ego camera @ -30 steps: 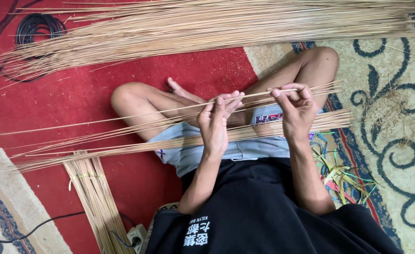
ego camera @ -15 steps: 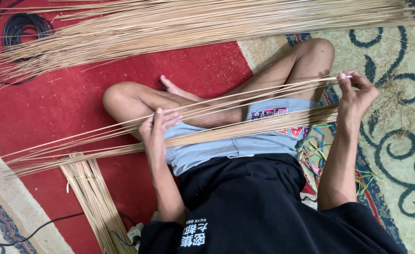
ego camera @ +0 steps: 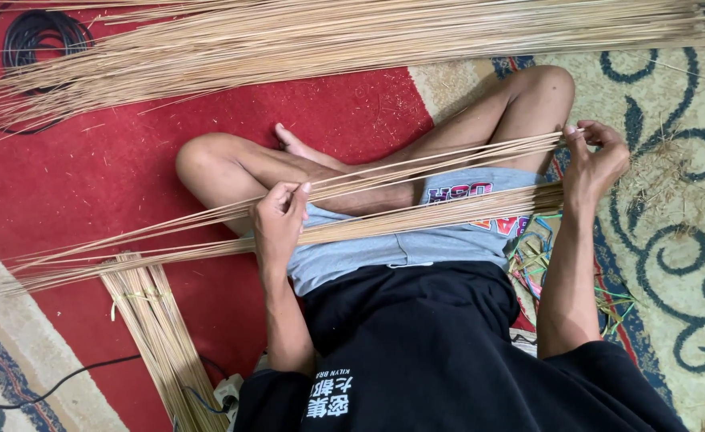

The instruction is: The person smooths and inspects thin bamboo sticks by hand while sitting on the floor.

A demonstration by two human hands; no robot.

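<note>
Here the left hand [ego camera: 279, 220] and right hand [ego camera: 594, 164] each pinch thin tan reed strands [ego camera: 416, 172] across the lap, toward three and nine o'clock; keep them taut, separated from the thicker tan bundle [ego camera: 416, 220] beneath.

A second earlier both hands pinched the thin reed sticks [ego camera: 416, 172] close together above the lap. They then drew apart along the sticks: the left hand [ego camera: 279, 220] slid out toward the knee, and the right hand [ego camera: 594, 164] travelled to the sticks' far end beside the other knee. Over the last half second the hands barely shifted.
</note>
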